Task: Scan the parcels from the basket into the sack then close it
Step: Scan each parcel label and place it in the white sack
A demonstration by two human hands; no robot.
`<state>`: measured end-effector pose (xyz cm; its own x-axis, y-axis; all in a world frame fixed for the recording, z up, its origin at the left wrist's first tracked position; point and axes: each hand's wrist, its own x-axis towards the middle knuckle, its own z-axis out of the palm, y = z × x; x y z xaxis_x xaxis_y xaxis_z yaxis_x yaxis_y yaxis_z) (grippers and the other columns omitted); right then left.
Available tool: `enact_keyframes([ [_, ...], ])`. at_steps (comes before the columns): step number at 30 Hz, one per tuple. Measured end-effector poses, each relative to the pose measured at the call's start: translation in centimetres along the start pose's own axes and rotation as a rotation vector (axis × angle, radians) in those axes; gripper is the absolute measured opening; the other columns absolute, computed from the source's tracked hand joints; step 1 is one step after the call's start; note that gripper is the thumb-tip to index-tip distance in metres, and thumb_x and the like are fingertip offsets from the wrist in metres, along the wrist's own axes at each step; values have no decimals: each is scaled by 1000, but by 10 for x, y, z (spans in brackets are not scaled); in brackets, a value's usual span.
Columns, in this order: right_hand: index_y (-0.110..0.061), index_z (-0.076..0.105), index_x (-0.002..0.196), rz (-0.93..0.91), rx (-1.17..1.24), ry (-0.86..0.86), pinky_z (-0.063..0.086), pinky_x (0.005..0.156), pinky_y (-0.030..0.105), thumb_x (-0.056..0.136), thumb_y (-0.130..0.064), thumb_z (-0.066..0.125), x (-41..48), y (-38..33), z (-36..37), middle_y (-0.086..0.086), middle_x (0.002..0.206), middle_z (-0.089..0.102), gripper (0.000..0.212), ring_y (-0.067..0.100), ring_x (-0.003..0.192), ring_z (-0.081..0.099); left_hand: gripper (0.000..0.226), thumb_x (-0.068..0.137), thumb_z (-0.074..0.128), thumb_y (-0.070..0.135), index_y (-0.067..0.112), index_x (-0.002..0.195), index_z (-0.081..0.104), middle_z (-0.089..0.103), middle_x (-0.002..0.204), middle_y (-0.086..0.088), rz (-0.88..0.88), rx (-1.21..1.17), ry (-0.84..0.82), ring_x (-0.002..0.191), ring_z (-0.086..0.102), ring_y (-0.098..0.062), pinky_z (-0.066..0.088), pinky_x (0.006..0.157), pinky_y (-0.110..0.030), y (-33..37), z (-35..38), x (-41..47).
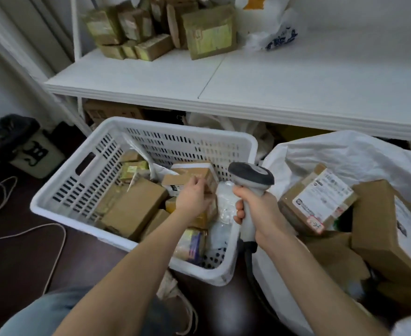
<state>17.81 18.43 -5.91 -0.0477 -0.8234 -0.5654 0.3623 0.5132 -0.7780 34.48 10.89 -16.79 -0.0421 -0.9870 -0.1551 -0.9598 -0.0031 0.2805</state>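
Nearest to the camera, a shoe [175,299] stands on the dark floor [18,263], just below the near edge of the white basket [83,180]. The right hand [257,209] is clenched firmly round the handle of a grey scanner [252,177], which stands upright over the right edge of the basket, between the basket and the sack [345,151]. The left hand [193,197] reaches into the basket and its fingers curl over a small brown box [190,177] that lies near the far right corner, on top of other parcels (most are brown cardboard, some are wrapped in clear plastic). A bigger flat box [134,207] lies in the middle of the basket. The white sack is open at the right, and inside it lies a labelled parcel [318,202], just beside a tall box [381,219]. Farther away, a white shelf [248,88] carries a pile of boxes [165,27] at its far left corner, with a plastic bag [272,32] beside them.
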Motion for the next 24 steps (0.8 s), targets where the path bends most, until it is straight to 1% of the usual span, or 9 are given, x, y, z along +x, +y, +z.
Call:
enact_keyframes([
  [3, -6, 61, 75, 57, 8, -27, 40, 46, 26, 86, -11, 67, 28, 14, 23, 5, 50, 50, 13, 13, 40, 43, 63, 87, 65, 28, 17, 141, 35, 39, 141, -6, -92, 54, -62, 120, 49, -29, 49, 83, -42, -37, 13, 31],
  [5, -8, 61, 70, 78, -15, -24, 41, 48, 27, 85, -13, 68, 45, 23, 29, 5, 51, 51, 17, 14, 42, 45, 70, 86, 65, 24, 18, 145, 26, 33, 148, -7, -137, 69, -90, 127, 44, -31, 48, 92, -46, -54, 24, 57],
  [9, -10, 62, 68, 96, -48, -38, 41, 50, 29, 85, -15, 68, 69, 36, 30, 3, 51, 52, 19, 12, 42, 46, 85, 87, 65, 18, 12, 152, 12, 19, 156, -10, -105, 168, -146, 144, 21, -30, 32, 112, -46, -71, 43, 100],
  [11, -10, 62, 66, 106, -24, -52, 41, 50, 28, 85, -14, 68, 70, 36, 29, 2, 49, 51, 20, 11, 41, 45, 75, 89, 62, 15, 13, 151, 18, 25, 154, -10, -78, 266, -123, 144, 20, -29, 27, 115, -46, -78, 44, 107],
  [14, -11, 62, 66, 100, -12, -44, 42, 51, 29, 85, -12, 68, 70, 38, 24, 2, 48, 51, 20, 10, 39, 44, 55, 89, 61, 23, 15, 139, 38, 40, 141, -10, -73, 335, -132, 132, 37, -31, 28, 111, -47, -86, 46, 110],
  [16, -11, 63, 69, 82, -7, -33, 41, 50, 29, 85, -12, 67, 63, 33, 19, 2, 48, 50, 16, 11, 39, 44, 56, 89, 62, 32, 17, 138, 39, 41, 138, -9, -55, 294, -109, 126, 42, -33, 31, 109, -48, -84, 35, 105],
  [18, -9, 63, 74, 64, 9, -14, 40, 48, 27, 86, -11, 67, 54, 27, 14, 3, 49, 50, 13, 11, 40, 43, 59, 88, 62, 42, 17, 138, 41, 44, 134, -7, -70, 61, 16, 119, 48, -31, 42, 101, -47, -73, 12, 96],
  [20, -8, 63, 78, 32, 36, 3, 40, 49, 27, 86, -10, 67, 39, 18, 6, 4, 51, 50, 9, 12, 42, 44, 58, 88, 65, 41, 12, 135, 47, 51, 126, -1, -165, -357, 154, 110, 54, -21, 48, 92, -37, -53, -25, 81],
  [24, -8, 66, 85, -71, 107, 45, 50, 56, 28, 85, -7, 69, -1, 0, -14, 6, 63, 63, 3, 13, 53, 59, 26, 88, 68, 26, 9, 107, 65, 72, 97, -4, -299, -1130, 66, 95, 69, -25, 57, 80, -36, -7, -98, 40],
])
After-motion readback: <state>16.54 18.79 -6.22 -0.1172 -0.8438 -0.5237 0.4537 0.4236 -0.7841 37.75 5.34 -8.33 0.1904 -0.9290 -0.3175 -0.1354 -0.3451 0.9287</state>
